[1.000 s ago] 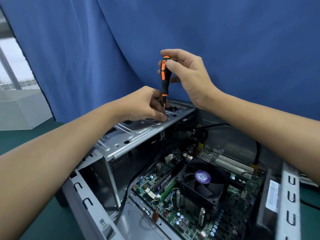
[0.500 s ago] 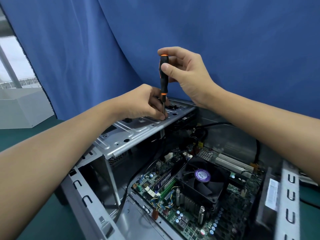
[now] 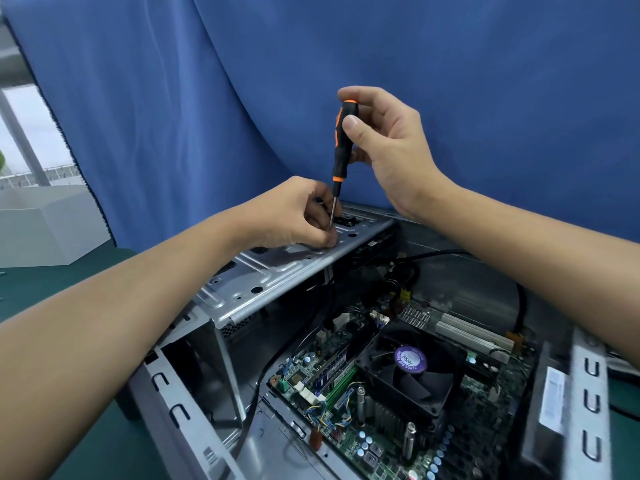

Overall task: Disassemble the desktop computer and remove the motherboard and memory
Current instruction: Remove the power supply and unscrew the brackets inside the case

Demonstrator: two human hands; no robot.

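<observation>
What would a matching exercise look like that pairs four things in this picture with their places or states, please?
1. screwdriver
2. left hand
3. cooler fan
4. memory module

A. bears a round purple label
B. upright, held by the right hand
C. seated on the motherboard beside the fan
D. on the metal drive cage, fingers around the shaft tip

Pairs: 1-B, 2-D, 3-A, 4-C.

Right hand (image 3: 388, 150) round a black-and-orange screwdriver (image 3: 341, 147), left hand (image 3: 294, 216) in a pinch at its shaft, above a metal bracket (image 3: 270, 271).
</observation>
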